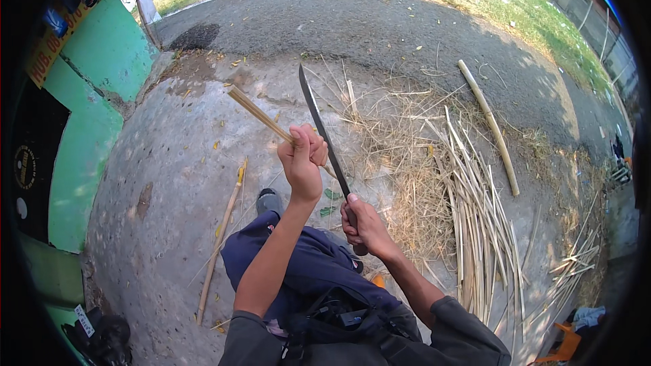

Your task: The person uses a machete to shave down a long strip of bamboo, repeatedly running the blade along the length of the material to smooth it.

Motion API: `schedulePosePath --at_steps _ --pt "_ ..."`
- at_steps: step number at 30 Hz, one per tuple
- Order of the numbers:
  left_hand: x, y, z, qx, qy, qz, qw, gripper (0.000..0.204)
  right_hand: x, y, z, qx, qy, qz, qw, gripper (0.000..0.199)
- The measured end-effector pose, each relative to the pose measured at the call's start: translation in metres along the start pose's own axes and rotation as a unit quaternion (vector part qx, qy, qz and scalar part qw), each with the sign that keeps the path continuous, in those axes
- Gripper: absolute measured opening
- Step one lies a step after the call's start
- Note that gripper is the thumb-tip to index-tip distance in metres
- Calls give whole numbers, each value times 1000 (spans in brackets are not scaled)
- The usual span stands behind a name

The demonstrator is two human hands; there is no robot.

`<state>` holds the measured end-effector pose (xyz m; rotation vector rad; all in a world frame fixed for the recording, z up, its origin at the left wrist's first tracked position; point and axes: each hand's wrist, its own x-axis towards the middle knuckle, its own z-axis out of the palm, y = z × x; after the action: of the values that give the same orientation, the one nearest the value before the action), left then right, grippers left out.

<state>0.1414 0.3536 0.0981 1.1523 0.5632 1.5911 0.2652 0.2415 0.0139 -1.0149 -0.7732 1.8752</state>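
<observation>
My left hand [303, 161] is closed round a split bamboo strip [259, 114], which points up and to the left. Its short lower end shows past my fingers. In my right hand [368, 226] is the dark handle of a machete [320, 119]. The long, dark blade slants up and away, passing just right of my left fist. Whether the blade touches the strip cannot be made out. A dark blue cloth [298, 264] covers my lap below both hands.
Split bamboo strips [478, 210] lie piled at the right beside pale shavings [407, 169]. A bamboo pole [489, 125] rests beyond them, and a thinner stick [220, 244] lies at the left. More strips [573, 264] are at the far right. A green wall [102, 142] borders the concrete.
</observation>
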Motion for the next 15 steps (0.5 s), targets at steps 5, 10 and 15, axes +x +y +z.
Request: schedulePosePath --at_steps 5,10,15 --pt "-7 -4 3 -7 6 18 1000 57 17 33 -10 6 39 23 999 52" --pt "-6 -4 -3 12 33 29 999 57 28 43 -8 10 82 39 996 56" --pt "-5 0 -5 0 12 12 1000 57 21 15 3 -10 11 -18 1000 58"
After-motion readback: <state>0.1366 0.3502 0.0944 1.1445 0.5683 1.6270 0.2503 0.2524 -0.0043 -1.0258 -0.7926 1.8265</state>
